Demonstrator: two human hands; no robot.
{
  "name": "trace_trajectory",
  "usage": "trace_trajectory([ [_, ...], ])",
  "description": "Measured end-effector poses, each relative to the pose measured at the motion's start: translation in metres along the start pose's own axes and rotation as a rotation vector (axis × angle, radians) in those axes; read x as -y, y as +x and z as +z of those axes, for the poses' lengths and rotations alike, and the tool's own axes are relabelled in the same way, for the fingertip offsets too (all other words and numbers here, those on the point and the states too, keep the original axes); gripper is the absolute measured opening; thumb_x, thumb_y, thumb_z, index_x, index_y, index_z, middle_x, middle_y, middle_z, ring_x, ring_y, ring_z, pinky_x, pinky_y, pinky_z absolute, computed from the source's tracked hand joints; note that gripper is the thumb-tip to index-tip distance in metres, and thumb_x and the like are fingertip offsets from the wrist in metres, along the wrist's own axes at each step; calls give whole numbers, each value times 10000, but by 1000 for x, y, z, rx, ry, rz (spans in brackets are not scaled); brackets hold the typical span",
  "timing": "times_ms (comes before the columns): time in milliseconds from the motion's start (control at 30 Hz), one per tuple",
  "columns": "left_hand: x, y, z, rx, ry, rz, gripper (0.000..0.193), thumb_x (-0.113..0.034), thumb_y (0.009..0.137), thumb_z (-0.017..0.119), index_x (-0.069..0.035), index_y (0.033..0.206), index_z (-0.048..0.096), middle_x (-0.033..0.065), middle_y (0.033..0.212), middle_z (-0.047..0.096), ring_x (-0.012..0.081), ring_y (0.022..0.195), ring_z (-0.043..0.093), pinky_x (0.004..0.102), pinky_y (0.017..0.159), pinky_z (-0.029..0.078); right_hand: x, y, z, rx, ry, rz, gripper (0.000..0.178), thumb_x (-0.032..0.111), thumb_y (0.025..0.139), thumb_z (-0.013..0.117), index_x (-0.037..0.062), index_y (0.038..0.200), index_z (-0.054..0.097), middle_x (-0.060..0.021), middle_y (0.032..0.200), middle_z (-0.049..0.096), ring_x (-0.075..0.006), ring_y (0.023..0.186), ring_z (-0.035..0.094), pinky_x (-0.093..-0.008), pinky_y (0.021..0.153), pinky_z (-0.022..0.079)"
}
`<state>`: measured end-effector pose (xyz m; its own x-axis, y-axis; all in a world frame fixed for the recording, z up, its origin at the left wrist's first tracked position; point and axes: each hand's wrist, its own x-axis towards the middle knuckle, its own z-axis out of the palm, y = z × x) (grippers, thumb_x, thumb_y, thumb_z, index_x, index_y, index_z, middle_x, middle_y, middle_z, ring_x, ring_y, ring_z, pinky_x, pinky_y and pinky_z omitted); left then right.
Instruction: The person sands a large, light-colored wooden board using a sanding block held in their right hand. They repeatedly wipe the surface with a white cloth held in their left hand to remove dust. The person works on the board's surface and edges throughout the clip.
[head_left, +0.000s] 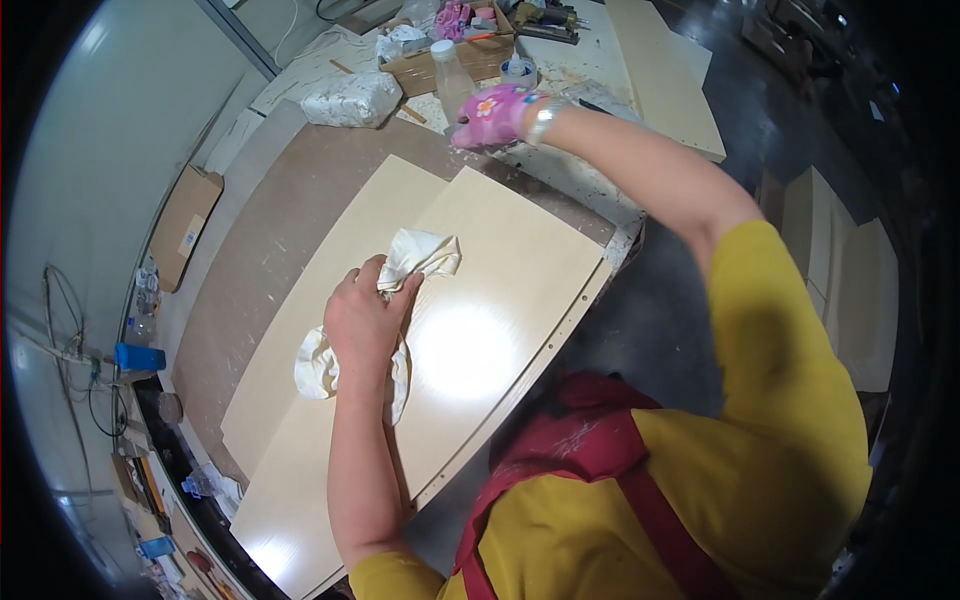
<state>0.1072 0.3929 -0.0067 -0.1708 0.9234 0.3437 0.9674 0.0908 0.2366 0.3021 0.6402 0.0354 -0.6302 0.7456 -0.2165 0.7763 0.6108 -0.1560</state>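
My bare left hand (362,310) is closed on a crumpled white cloth (425,253), which rests on a glossy cream panel (530,240). Folds of the cloth stick out on both sides of the wrist. My right hand (495,116), in a pink flowered glove, reaches over the far side of the bench. It is right beside the lower part of a clear bottle (452,78) with a white cap. Whether its fingers touch or grip the bottle is not clear. A second cream panel (385,185) shows along the far left edge of the first.
A plastic-wrapped white bundle (350,100) and a cardboard box (420,72) of odds and ends sit at the bench's far end. Near them are a small glue bottle (517,66) and a power tool (548,18). More pale boards (665,80) lie at the far right.
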Motion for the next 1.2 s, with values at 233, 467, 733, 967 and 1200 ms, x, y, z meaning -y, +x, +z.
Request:
trace_trajectory([
  [233, 1, 0, 2, 39, 3, -16, 489, -476, 815, 734, -85, 1106, 689, 131, 920, 694, 330, 863, 666, 422, 742, 532, 11, -5, 9, -116, 10, 7, 596, 512, 824, 578, 105, 1254, 638, -178, 1112, 691, -358, 1027, 662, -437, 902, 518],
  [467, 3, -2, 4, 34, 19, -62, 481, -471, 812, 740, -78, 1084, 695, 143, 928, 697, 338, 860, 669, 430, 743, 531, 24, -63, 40, -370, 91, -159, 588, 524, 855, 589, 153, 1311, 601, -216, 1138, 661, -373, 1058, 645, -462, 898, 516],
  [733, 3, -4, 1, 10, 8, -43, 465, -453, 819, 735, -64, 1072, 699, 145, 928, 699, 345, 855, 671, 427, 730, 533, 28, -54, 16, -290, 58, -201, 556, 482, 857, 571, 154, 1304, 608, -198, 1289, 596, -366, 1140, 606, -464, 934, 499],
  [967, -1, 1, 1, 14, 30, -48, 458, -446, 834, 725, -61, 1080, 698, 148, 939, 700, 341, 861, 672, 421, 740, 534, -17, 5, 17, -216, -12, -61, 536, 511, 872, 578, 191, 1301, 615, -204, 1156, 654, -366, 1102, 627, -449, 953, 492],
  [1200, -1, 3, 2, 18, 22, -27, 454, -442, 842, 717, -61, 1087, 695, 140, 953, 703, 345, 865, 668, 423, 746, 532, -47, -23, 27, -251, 100, 88, 560, 514, 837, 634, 183, 1289, 617, -233, 1244, 609, -382, 1076, 642, -463, 924, 512],
])
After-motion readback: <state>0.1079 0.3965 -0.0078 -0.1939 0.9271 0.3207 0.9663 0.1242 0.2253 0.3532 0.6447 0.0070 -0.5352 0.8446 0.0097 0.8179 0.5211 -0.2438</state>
